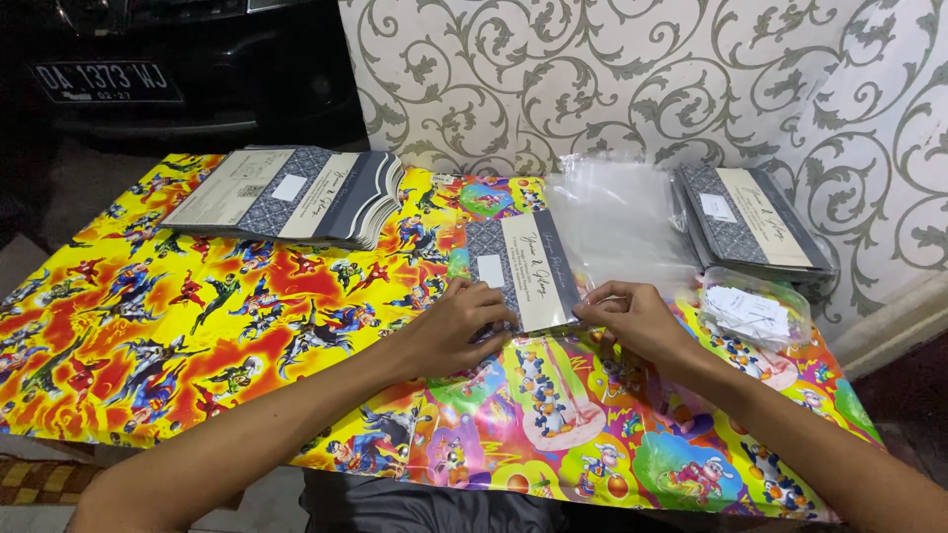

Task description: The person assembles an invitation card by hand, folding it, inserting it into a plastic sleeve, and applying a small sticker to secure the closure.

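Observation:
A folded card (523, 268) with a grey patterned panel and a cream panel lies in a clear plastic sleeve on the table's colourful cartoon cover (247, 326). My left hand (456, 328) presses flat on the card's near left corner. My right hand (632, 318) pinches the sleeve's edge at the card's near right corner. Both forearms reach in from the bottom of the view.
A fanned stack of similar cards (291, 192) lies at the back left. A pile of clear sleeves (617, 212) sits behind the card, a sleeved stack (750, 222) at the right by the patterned wall. A clear tub of small white labels (755, 311) stands near my right hand.

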